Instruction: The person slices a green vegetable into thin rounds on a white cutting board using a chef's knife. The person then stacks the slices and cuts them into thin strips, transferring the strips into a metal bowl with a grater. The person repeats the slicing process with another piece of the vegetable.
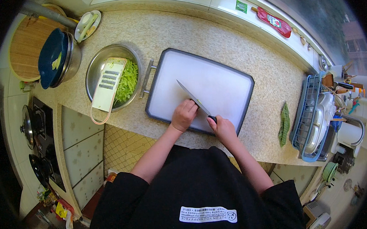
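Observation:
A white cutting board with a dark rim (206,72) lies on the counter before me. My right hand (223,127) grips the black handle of a kitchen knife (189,93), its blade slanting up and left over the board. Curled near the blade, my left hand (185,114) rests on the board; whatever its fingers may cover is hidden. A small green bit clings beside the blade. Left of the board stands a steel bowl (89,73) of shredded green vegetable (128,83), with a white grater (105,92) lying across it.
A small plate (97,27) of cut pieces and a blue colander (49,59) on steel pots stand at the back left. To the right are a folded green cloth (284,124) and a blue dish rack (297,120). A red squeeze pouch (274,21) lies on the sill.

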